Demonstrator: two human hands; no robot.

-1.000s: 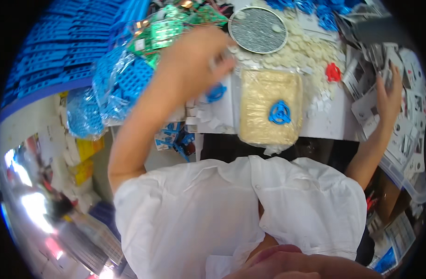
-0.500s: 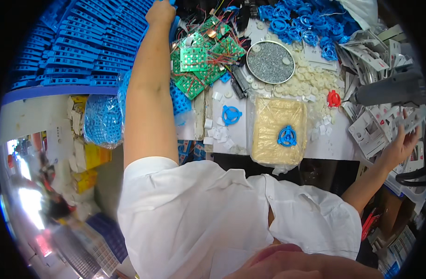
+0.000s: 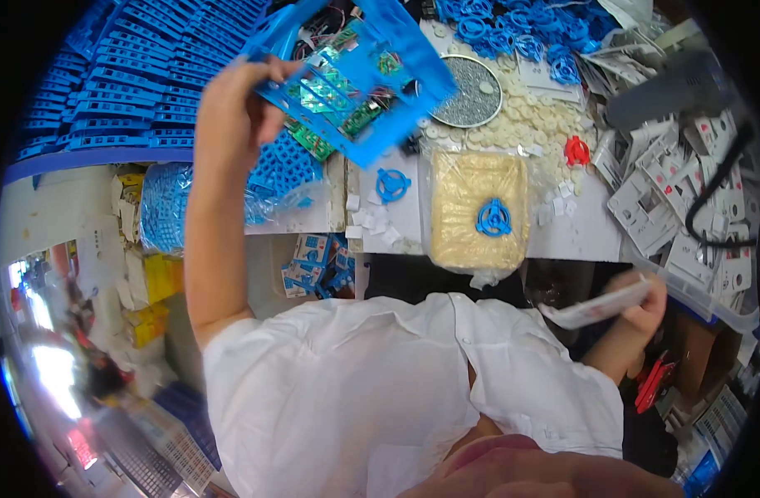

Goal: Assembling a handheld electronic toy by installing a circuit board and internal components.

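Note:
My left hand grips one corner of a blue plastic frame, held tilted above the bench. Green circuit boards with thin wires show through its openings. Low at the right, my right hand is closed on a thin white plastic panel, slightly blurred. Between the hands lies a cream block wrapped in clear plastic, with a blue spoked ring on top. Another blue spoked ring rests to its left, among small white pieces.
Stacked blue frames fill the far left. A round dish of grey grains sits near pale discs and a red ring. Blue rings are heaped behind. At right, a grey power tool hangs over white panels.
My left hand has come back from the far left stack, bringing a blue frame over the circuit boards. My right hand has drawn nearer my body from the white panels with one panel.

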